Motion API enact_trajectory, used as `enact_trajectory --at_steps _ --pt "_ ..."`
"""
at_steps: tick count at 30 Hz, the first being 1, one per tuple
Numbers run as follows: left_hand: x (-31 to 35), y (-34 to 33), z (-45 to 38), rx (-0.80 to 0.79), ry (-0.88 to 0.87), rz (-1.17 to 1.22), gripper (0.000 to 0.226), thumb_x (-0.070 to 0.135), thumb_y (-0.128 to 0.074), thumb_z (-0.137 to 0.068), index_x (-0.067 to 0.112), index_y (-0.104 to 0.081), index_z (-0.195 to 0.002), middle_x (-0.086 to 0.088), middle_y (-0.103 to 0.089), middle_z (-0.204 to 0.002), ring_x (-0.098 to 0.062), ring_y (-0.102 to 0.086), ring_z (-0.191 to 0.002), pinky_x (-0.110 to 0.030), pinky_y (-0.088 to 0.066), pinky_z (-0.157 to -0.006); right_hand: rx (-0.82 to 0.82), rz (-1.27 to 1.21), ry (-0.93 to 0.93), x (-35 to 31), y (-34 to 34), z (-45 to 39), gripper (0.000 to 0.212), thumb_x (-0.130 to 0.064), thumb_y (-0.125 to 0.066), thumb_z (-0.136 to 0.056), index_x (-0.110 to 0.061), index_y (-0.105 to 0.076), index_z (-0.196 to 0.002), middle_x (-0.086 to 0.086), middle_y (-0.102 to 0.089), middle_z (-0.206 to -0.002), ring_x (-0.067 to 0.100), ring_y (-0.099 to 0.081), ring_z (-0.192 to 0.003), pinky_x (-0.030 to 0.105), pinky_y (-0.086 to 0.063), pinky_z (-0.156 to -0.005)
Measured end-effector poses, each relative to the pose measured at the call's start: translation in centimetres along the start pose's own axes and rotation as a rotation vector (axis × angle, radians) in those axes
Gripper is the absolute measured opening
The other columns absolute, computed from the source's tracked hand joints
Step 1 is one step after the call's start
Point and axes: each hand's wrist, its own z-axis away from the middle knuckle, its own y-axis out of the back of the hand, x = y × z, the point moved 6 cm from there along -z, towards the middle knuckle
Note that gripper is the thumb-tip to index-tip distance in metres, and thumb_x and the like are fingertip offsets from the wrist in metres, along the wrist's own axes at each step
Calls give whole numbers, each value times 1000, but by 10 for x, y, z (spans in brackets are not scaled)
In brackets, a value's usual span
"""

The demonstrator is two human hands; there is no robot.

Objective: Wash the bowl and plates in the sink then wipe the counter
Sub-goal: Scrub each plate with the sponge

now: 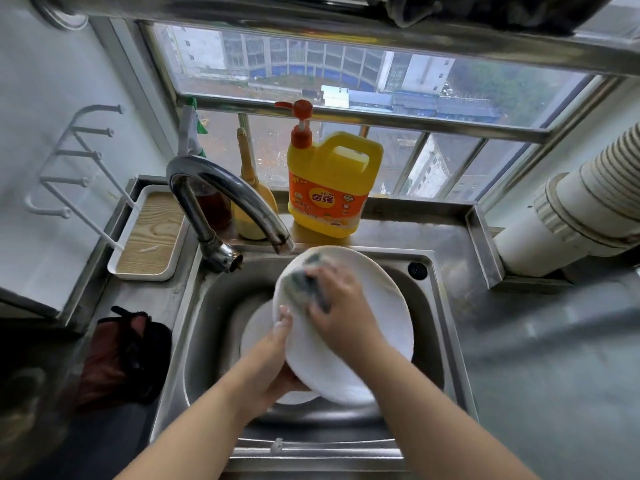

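**Washing under way, counter still to come**

The grey steel counter [554,341] is unwiped. In the stainless steel sink [440,323] more white crockery [256,327] waits below. Above it, tilted, the large round white plate [374,323] is mid-scrub: the left hand [277,362] grips its rim, thumb on top, while the right hand [341,306] clamps the blurred green sponge [301,285] against its face.
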Motion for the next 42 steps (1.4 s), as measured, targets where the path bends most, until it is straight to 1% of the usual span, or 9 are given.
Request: enact_trajectory --at_steps 4,9,14,23,27,31,35,38,42 --pt "1 16 0 -28 -27 1 67 66 -29 -80 27 -48 -132 -8 -67 -120 -28 -64 -110 -53 -53 -84 -197 -38 83 -2 -17 35 42 -21 -63 -80 -26 -58 -122 1 -44 -139 22 -41 -122 30 -31 -104" --pt "-5 9 1 -31 14 -9 59 65 -33 -83 30 -50 -128 -5 -69 -115 -26 -66 -105 -46 -56 -78 -18 63 25 11 5 -7 42 -15 -62 -86 -22 -56 -127 7 -39 -146 26 -34 -132 34 -27 -109" --pt "11 21 -1 28 -80 127 54 59 -37 -86 33 -44 -133 -7 -68 -116 -33 -64 -106 -52 -55 -79 -71 315 -189 69 37 -2 39 -38 -55 -91 -24 -53 -127 4 -42 -141 29 -40 -123 40 -34 -102" --pt "2 18 -13 123 -122 211 51 55 -33 -93 27 -47 -133 -14 -65 -120 -37 -66 -102 -50 -55 -72 -181 7 -158 21 -10 91 48 -31 -64 -81 -29 -56 -129 -6 -47 -134 16 -43 -119 14 -27 -100" --pt "12 20 -14 157 -94 219 48 55 -24 -96 27 -54 -120 -13 -68 -113 -35 -64 -102 -50 -54 -77 -143 174 33 27 13 84 45 -37 -60 -75 -31 -54 -119 5 -58 -127 27 -59 -103 32 -45 -89" --pt "18 35 -11 179 -47 210 45 54 -22 -99 30 -58 -112 -9 -72 -103 -33 -61 -105 -49 -53 -79 -36 300 -113 77 58 77 61 -20 -82 -63 -23 -55 -118 9 -59 -123 34 -60 -102 39 -46 -90" --pt "17 45 -7 183 -7 289 48 52 -24 -100 24 -55 -123 -14 -68 -116 -35 -59 -111 -47 -55 -76 -70 355 -228 86 85 77 103 -25 -79 -72 -37 -12 -150 -3 -57 -109 20 -53 -90 28 -40 -78" --pt "18 48 -5 170 -2 247 49 49 -26 -100 19 -54 -127 -12 -68 -115 -32 -60 -110 -40 -56 -71 -372 431 -135 74 61 83 115 -29 -70 -77 -55 25 -137 -8 -54 -119 12 -48 -91 21 -39 -79" --pt "21 50 0 162 31 84 38 36 -37 -100 13 -56 -124 -13 -70 -111 -30 -66 -103 -41 -51 -80 -461 158 -200 54 36 81 105 -24 -72 -76 -59 4 -140 -7 -55 -123 12 -54 -102 24 -45 -93"
